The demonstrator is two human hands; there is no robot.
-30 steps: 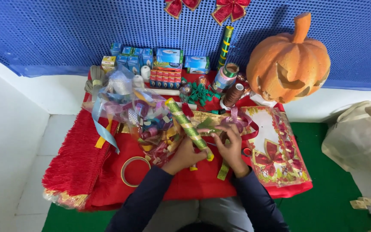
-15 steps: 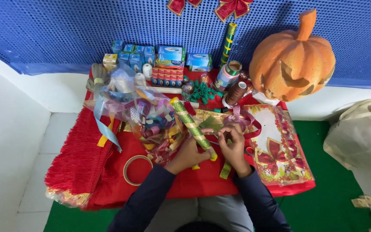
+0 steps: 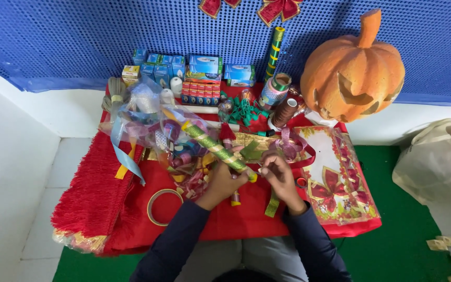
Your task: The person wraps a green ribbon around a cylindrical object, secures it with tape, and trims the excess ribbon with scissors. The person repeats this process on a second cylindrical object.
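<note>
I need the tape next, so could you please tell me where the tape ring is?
In the head view, the tape ring lies flat on the red cloth, just left of the left hand and below the clear bag of ribbons.

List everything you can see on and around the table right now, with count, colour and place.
pumpkin decoration: one, orange, back right
small boxes: several, blue, back row by the wall
ribbon spools: a few, mixed colours, left of the pumpkin
clear bag of ribbons: one, mixed colours, left centre
tape ring: one, tan, front left on the cloth
fringed cloth: one, red, covers the table
printed gift bag: one, red and white, lying flat at right
bows: two, red, on the blue wall
green-gold ribbon roll: one, held slanted at centre
left hand: grips the roll's lower end
right hand: pinches a green ribbon strip
</note>
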